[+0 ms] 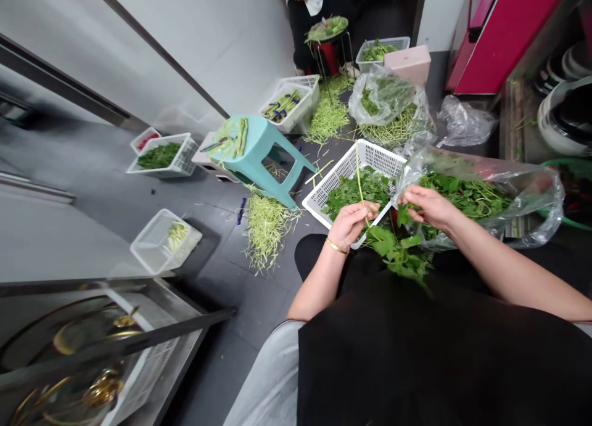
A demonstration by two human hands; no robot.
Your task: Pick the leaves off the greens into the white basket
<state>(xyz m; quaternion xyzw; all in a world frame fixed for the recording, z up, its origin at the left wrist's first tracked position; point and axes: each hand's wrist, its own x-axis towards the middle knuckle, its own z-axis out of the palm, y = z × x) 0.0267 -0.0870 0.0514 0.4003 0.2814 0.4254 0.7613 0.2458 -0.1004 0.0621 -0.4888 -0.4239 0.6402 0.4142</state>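
Observation:
My left hand (pixel 354 224) is closed around the long pale stem of a leafy green (pixel 359 173). The stem points up and away, and its broad leaves (pixel 400 253) hang over my lap. My right hand (pixel 428 205) is pinched on green leaf (pixel 403 215) at its fingertips, just right of the left hand. In front of me a white perforated basket (pixel 319 195) holds loose picked leaves (pixel 354 195). Beside my right forearm lies an open clear plastic bag (pixel 539 195) with more leafy stems (pixel 481 195) inside.
A light-blue stool (pixel 252 136) bears stalks, with stripped peelings (pixel 266 229) on the floor beside it. White baskets (pixel 161 161) stand to the left. A second plastic bag (pixel 383 99) of greens and a pink box (pixel 409 64) are ahead. Another person (pixel 319 19) sits beyond. Metal shelving (pixel 185 327) is at lower left.

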